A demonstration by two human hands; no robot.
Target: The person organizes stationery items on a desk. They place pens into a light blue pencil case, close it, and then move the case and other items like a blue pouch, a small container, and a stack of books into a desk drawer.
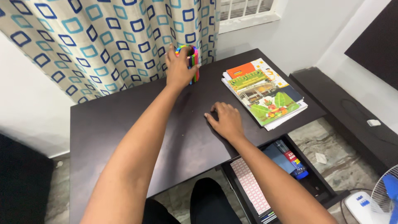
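My left hand (179,68) reaches to the back of the dark desk (107,124) and grips a round holder made of many-coloured pencils (193,62), which stands upright near the curtain. My right hand (225,120) rests flat, palm down, on the desk top with its fingers spread and nothing in it. Just right of that hand lies a stack of books and magazines (263,91), the top one green with pictures of fruit.
A patterned curtain (103,37) hangs behind the desk. Under the desk's right side an open drawer (269,178) holds papers, a blue item and pens. A dark low shelf (352,116) runs along the right wall, and a small fan (383,199) stands on the floor.
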